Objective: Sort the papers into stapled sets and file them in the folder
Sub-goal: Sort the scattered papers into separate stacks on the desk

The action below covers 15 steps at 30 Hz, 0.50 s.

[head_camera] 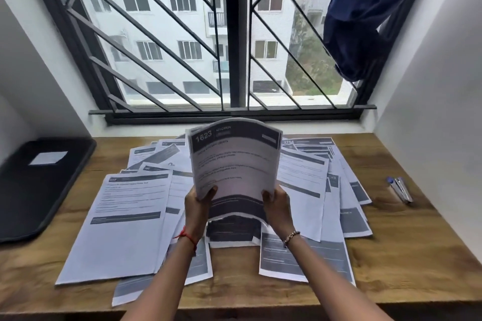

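Hands: left hand and right hand both hold one sheaf of papers upright above the middle of the desk.
Left hand fingers: closed on the sheaf's lower left edge, thumb on the front page, the other fingers hidden behind it.
Right hand fingers: closed on the lower right edge, thumb in front, the rest curled behind.
Held sheaf: several sheets, bowed outward; the front page has a dark header reading "1623" and "KITCHEN"; the bottom edge curls toward the camera. How many sheets, I cannot tell.
Loose papers: spread papers cover the desk's centre in overlapping layers, fanned to left and right under the held sheaf; one large sheet lies on top at the near left.
Folder: black folder lies closed and flat at the desk's left end, just beside the spread papers, with a white label on its cover.
Stapler: silver stapler with a blue end lies on bare wood at the right, apart from the paper pile.
Wrists: red thread on the left, beaded bracelet on the right.
Background: barred window behind the desk; dark blue cloth hangs at its right side.
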Tool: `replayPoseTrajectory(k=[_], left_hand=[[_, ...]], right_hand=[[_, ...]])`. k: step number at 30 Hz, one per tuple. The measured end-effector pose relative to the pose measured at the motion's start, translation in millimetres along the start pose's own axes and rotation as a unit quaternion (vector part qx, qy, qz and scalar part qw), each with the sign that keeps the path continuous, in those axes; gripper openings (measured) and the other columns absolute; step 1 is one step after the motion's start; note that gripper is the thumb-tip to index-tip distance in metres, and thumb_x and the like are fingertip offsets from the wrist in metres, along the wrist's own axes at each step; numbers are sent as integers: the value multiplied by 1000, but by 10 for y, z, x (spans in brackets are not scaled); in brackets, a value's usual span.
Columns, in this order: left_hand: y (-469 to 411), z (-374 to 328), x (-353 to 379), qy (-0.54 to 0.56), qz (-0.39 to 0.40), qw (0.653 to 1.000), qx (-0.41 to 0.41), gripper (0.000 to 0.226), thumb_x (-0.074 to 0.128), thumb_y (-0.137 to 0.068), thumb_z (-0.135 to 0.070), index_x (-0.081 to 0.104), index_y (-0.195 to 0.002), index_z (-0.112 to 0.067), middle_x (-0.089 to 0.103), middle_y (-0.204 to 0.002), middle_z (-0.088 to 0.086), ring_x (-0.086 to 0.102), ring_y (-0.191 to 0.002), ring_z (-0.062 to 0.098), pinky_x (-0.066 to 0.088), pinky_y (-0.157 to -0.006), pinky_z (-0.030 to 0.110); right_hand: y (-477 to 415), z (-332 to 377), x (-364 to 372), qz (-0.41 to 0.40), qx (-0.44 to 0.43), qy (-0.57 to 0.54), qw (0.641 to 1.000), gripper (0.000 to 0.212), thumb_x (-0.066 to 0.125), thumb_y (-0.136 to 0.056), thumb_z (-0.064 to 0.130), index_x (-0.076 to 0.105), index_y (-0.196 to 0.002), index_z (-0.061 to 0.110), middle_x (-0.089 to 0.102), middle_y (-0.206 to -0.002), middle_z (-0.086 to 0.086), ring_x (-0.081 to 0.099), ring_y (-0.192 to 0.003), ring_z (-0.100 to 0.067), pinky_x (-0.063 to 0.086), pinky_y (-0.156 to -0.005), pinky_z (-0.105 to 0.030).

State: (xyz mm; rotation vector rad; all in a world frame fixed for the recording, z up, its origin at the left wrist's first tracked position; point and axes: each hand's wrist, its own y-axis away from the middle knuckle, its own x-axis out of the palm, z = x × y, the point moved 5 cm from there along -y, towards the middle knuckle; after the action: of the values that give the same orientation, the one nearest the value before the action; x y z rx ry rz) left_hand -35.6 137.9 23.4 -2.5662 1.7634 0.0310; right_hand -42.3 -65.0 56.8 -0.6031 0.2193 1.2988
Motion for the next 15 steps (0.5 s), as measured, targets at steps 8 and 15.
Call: replayPoseTrajectory(k=[8,15], left_hand=[[-212,-193,55,-28,28,998,43,42,71,-79,-10,53,-115,1,61,-109,13,61,-96,25,57,-76,34],[-334,-60,252,-97,38,994,16,47,70,-81,-9,45,-120,-2,57,-110,8,58,-99,25,48,-83,32]], right_hand=[[-171,-58,-51,1,31,-65,997,19,46,-92,-1,51,-110,-1,61,-106,-9,58,-97,-18,50,-83,-16],[-287,-317,-129,12,146,-81,986,24,41,-85,-9,54,-104,-1,60,-95,-6,56,-86,-18,49,-74,-24]])
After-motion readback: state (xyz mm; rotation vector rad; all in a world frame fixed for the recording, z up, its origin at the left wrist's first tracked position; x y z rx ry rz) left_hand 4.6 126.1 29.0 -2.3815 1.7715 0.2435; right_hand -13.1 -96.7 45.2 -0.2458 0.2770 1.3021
